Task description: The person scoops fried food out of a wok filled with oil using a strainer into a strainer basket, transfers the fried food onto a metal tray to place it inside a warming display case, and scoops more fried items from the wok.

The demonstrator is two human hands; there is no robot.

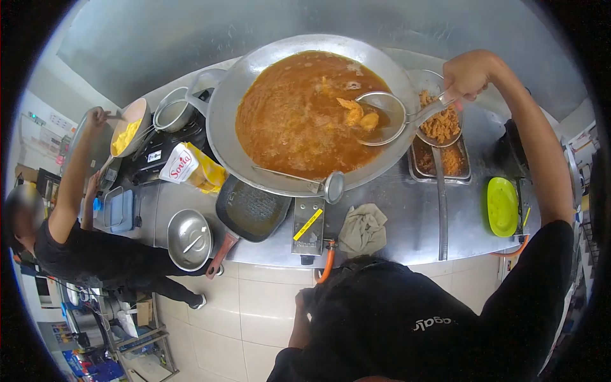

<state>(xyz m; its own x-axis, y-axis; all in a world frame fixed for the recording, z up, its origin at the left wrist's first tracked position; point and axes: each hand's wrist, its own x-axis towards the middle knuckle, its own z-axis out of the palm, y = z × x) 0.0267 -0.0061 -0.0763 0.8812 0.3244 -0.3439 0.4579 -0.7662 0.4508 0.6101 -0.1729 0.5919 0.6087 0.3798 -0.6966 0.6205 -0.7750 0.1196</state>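
Note:
My right hand (470, 73) is raised over the counter and grips the handle of a metal skimmer (385, 114). The skimmer's bowl sits in a large steel wok (229, 102) of bubbling orange-brown oil and holds two golden fried pieces (358, 114). My left hand (304, 299) hangs low beside my black shirt, below the counter edge; its fingers are mostly hidden. A second ladle (331, 186) rests across the wok's near rim.
Right of the wok, a strainer and tray (440, 159) hold fried crumbs. A green plate (503, 207), a cloth (363, 229), a black grill pan (251, 210), a steel bowl (189, 239) and a Sovia bag (184, 165) lie on the steel counter. A co-worker (76, 210) at left stirs a bowl.

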